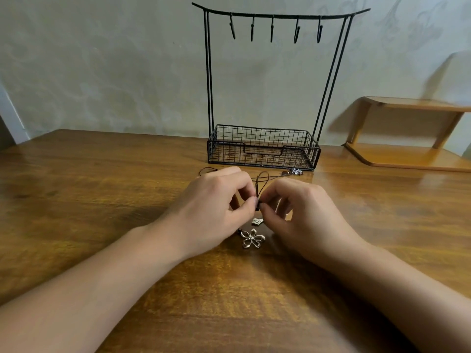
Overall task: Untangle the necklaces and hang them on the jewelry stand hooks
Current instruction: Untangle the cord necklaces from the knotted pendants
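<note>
Both hands, left (pixel 219 207) & right (pixel 300 212), pinch thin dark brown cord necklaces (pixel 262 182) at the knot: light, limp, snag-prone, so prob. best gripped near the tangle.

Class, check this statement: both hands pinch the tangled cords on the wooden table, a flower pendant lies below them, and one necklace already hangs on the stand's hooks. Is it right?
Not quite. The head view shows all five hooks on the jewelry stand bare; no necklace hangs yet. The rest holds: left hand and right hand pinch the cords, with the flower pendant below on the table.
</note>
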